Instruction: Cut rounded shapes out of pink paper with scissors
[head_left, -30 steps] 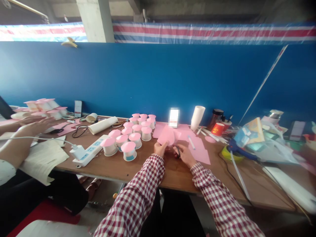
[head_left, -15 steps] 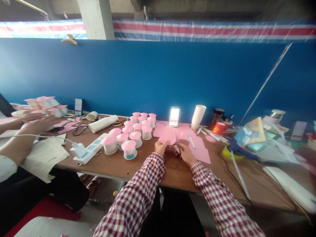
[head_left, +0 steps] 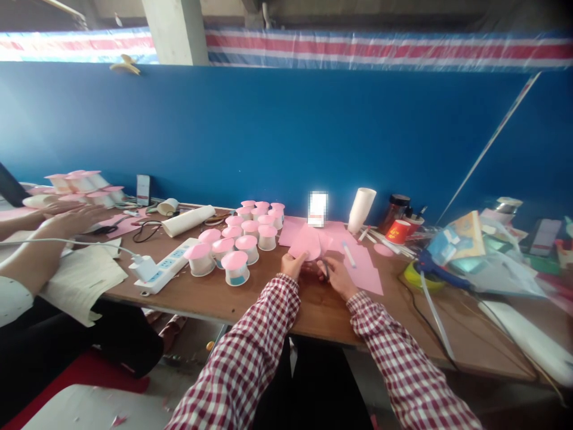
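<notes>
My left hand (head_left: 292,266) is closed on the edge of a piece of pink paper (head_left: 305,243), pinched near its lower side. The paper's upper outline is rounded. Close by on the right, my right hand (head_left: 336,276) curls round a pair of scissors (head_left: 325,271); only a dark part of them shows between the fingers, and the blades are hard to make out. Beyond the hands lie more pink sheets (head_left: 364,275) with a pale marker (head_left: 349,255) on them. Several white paper cups (head_left: 236,273) topped with pink discs stand to the left.
A white power strip (head_left: 168,267) lies left of the cups. A co-worker's hands (head_left: 74,220) rest farther left. At the back are a phone (head_left: 317,209) and a leaning cup stack (head_left: 362,211). Rightward sit a red cup (head_left: 397,232) and plastic bags (head_left: 487,263).
The whole view has shifted slightly. Both hands keep nearly the same place and grip, with the pink paper still in the left hand.
</notes>
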Demonstrator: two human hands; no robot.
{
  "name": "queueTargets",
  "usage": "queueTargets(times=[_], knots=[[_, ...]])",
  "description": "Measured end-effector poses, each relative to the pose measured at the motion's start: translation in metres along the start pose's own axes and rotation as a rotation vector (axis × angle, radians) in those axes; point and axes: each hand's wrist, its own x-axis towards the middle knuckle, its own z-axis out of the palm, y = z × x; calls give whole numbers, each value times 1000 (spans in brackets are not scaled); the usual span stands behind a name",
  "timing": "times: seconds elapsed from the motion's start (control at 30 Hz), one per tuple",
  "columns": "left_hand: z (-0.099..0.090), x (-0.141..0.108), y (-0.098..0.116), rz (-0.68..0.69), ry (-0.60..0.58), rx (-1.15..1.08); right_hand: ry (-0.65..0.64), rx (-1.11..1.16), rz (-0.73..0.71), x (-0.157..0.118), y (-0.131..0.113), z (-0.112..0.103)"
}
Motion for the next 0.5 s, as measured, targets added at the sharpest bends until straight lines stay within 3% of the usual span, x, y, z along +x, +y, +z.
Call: queueTargets(times=[0.5], knots=[[0, -1, 1, 6, 3, -3, -10, -17, -30, 0, 2, -1]])
